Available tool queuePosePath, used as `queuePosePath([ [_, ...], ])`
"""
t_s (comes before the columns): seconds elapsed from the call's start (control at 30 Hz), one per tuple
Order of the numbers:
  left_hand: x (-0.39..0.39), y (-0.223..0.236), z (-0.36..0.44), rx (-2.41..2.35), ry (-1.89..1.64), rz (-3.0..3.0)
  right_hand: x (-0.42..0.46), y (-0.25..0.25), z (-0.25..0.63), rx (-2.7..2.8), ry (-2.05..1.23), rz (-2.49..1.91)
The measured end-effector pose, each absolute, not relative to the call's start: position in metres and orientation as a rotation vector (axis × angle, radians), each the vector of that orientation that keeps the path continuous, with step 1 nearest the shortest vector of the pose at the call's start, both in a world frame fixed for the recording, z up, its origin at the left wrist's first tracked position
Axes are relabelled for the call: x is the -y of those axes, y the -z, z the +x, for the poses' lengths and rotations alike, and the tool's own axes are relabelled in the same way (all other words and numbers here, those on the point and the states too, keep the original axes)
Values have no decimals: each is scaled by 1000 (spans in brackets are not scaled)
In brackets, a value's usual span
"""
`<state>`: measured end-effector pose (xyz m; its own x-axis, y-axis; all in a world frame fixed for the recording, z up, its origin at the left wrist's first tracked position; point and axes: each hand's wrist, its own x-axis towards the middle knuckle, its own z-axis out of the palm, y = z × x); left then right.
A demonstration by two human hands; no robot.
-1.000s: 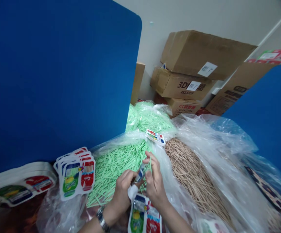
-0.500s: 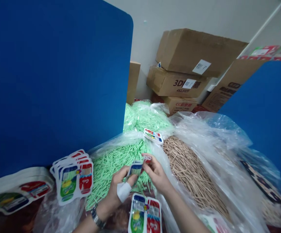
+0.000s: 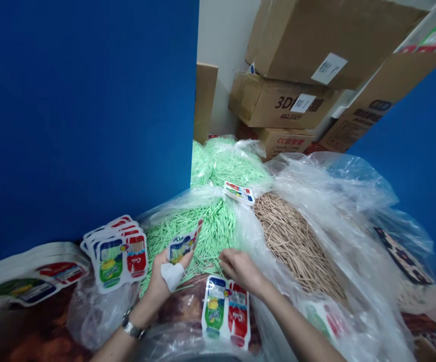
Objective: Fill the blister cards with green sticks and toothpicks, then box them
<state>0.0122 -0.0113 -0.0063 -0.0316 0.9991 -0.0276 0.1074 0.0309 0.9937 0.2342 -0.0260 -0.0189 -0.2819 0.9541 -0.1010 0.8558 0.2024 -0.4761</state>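
Note:
My left hand (image 3: pixel 158 282), with a white wrapping at the thumb, grips a small printed packet (image 3: pixel 181 248) that is bent along its middle. Below the fingers of my right hand (image 3: pixel 242 269) lie green sticks (image 3: pixel 199 218) heaped in an open plastic bag. Those fingers are pinched together, and what they hold, if anything, is hidden. In front of both hands a Sprite and Cola packet (image 3: pixel 226 311) lies flat on plastic. More such packets (image 3: pixel 118 254) overlap in a fanned pile to the left of my left hand.
Brown sticks (image 3: pixel 297 244) fill another bag at the right. A packet stack (image 3: pixel 33 276) lies far left; one more packet (image 3: pixel 239 192) rests between the bags. A blue partition (image 3: pixel 86 110) rises on the left. Cardboard boxes (image 3: pixel 286 100) are piled behind.
My right hand has let go of the packet and moved lower, to the green sticks' near edge. My left hand has shifted left with the packet. The view has tilted downward.

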Motion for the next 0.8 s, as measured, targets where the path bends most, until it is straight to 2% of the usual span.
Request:
queuePosePath([
  [0.17,25,8,12,-1296,-1133,1363,35,52,213,2378,-538,-2032],
  [0.37,33,9,13,-1272,-1067,1497,34,60,214,2416,-499,-2065],
  [0.5,33,5,15,-1187,-1030,1277,34,37,232,2290,-598,-1817],
  [0.63,32,-2,18,-1155,-971,1204,35,-6,237,1657,-754,-1458],
  [0.7,33,-2,20,-1119,-945,1239,36,-30,230,1394,-713,-1310],
  [0.8,36,1,23,-1126,-942,1387,39,-58,211,1294,-639,-1125],
])
